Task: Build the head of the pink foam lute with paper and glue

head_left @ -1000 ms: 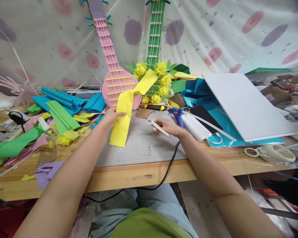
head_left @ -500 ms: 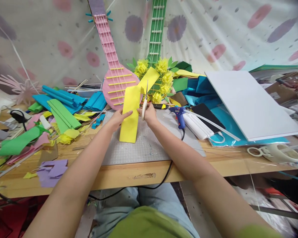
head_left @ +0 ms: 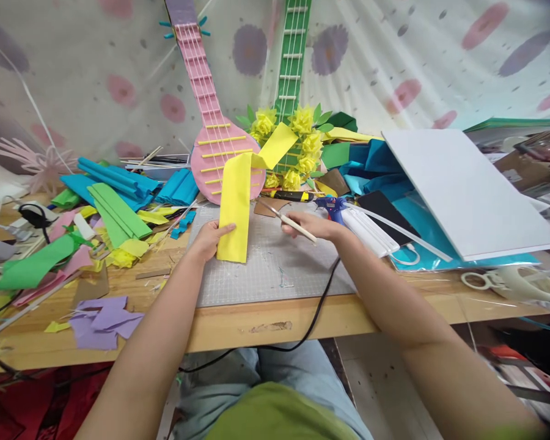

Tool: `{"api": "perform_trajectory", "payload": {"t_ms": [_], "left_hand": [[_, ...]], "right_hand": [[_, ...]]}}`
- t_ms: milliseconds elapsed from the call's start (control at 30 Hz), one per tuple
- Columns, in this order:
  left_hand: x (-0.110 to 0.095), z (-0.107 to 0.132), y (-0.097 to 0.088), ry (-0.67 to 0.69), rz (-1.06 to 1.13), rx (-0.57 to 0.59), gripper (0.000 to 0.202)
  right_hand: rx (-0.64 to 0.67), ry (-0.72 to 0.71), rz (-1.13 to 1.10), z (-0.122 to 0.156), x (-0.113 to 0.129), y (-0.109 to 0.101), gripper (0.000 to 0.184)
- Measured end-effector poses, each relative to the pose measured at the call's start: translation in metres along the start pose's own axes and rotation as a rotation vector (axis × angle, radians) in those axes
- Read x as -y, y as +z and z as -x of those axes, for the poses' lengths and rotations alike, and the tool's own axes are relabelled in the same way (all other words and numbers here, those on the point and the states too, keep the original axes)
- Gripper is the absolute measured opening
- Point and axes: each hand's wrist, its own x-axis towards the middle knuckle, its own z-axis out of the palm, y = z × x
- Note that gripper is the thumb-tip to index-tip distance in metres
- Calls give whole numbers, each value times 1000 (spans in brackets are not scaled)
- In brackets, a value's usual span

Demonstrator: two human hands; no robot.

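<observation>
My left hand grips the lower end of a long yellow foam strip, thumb on top. The strip rises over a grey cutting mat and folds toward a pink paper guitar. My right hand is closed on white-handled scissors, whose blades point left toward the strip without touching it. A blue glue gun lies just behind my right hand, with its black cord running off the table edge.
A green paper guitar with yellow paper flowers leans at the back. Blue and green foam sheets and scraps cover the left. A white board slopes at the right, beside a phone and a tape roll. Purple scraps lie near the front edge.
My right hand has drawn the scissors away from the strip, back to the right and down over the mat. My left hand slid lower along the strip toward its end.
</observation>
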Motion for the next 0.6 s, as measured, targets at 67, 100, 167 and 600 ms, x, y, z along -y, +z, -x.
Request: {"api": "perform_trajectory", "payload": {"t_ms": [67, 100, 167, 600], "left_hand": [[-2, 1, 1, -12, 5, 10, 37], [-3, 1, 2, -16, 6, 15, 37], [-3, 2, 5, -21, 10, 29, 39], [4, 4, 3, -37, 14, 99, 35]], "right_hand": [[180, -8, 81, 9, -5, -9, 38], [256, -10, 101, 11, -6, -12, 37], [343, 0, 120, 10, -2, -15, 37], [461, 32, 21, -13, 27, -16, 50]]}}
